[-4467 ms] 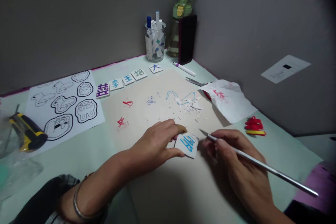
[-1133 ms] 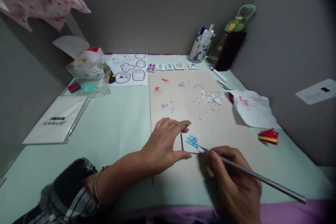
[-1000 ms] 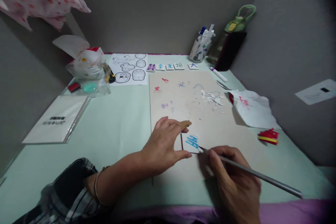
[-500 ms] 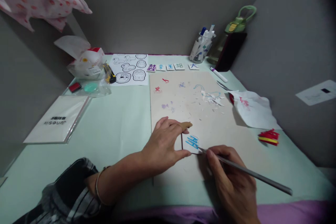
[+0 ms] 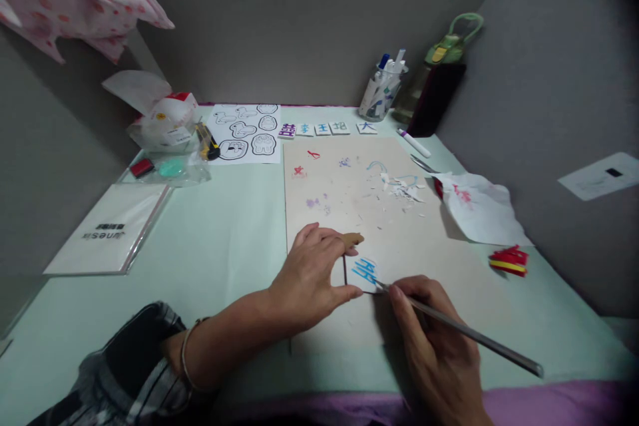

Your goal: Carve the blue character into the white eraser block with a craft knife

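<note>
My left hand (image 5: 312, 273) pinches a small white tile (image 5: 366, 273) with a blue character on it, pressing it onto a beige cutting board (image 5: 379, 226). Its forefinger wears a tan bandage. My right hand (image 5: 432, 339) grips a slim silver craft knife (image 5: 464, 329) like a pen. The blade tip touches the tile's lower right edge. Both hands are closed on what they hold.
White shavings (image 5: 399, 186) lie on the board. Finished character tiles (image 5: 324, 128) line the back edge, beside a sheet of outline drawings (image 5: 247, 133). A pen cup (image 5: 383, 86), bottle (image 5: 439, 73), crumpled paper (image 5: 474, 206), red pieces (image 5: 508, 259), utility knife (image 5: 207, 141) and wrapped pad (image 5: 107, 229) surround it.
Since 4.5 s ago the view has pulled back and the knife tip has come onto the tile. Over the last second the knife's handle has swung slightly lower; the left hand has stayed put.
</note>
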Available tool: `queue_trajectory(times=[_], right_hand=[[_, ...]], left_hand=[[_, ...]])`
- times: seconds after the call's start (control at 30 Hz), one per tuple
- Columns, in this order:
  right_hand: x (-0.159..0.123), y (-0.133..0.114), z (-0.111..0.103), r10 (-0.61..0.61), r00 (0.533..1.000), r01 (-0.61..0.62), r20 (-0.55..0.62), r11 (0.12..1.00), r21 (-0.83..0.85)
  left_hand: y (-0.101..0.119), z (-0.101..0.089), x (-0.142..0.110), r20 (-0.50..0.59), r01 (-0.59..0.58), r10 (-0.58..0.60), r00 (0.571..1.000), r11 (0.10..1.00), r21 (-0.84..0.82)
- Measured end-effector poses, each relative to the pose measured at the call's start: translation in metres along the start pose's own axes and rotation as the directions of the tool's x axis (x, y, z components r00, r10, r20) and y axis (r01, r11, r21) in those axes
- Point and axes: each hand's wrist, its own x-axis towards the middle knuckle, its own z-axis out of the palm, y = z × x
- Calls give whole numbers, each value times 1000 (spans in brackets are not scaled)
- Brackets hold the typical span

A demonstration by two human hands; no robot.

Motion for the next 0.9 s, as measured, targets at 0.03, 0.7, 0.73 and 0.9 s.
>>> queue_trajectory(times=[0.03, 0.7, 0.73, 0.9], right_hand=[[0, 1, 0, -19, 1000, 19, 7, 1000, 2], [1, -4, 0, 9, 1000, -10, 16, 1000, 27], [1, -3, 0, -3, 1000, 2, 24, 1000, 27], [0, -1, 0, 27, 1000, -28, 16, 999, 43]], left_hand=[[0, 0, 0, -4, -1, 1, 1000, 1000, 0], [-1, 1, 0, -23, -18, 18, 1000, 1000, 2], [-1, 1, 0, -24, -17, 17, 1000, 1000, 1], [-1, 1, 0, -26, -19, 19, 999, 1000, 3]])
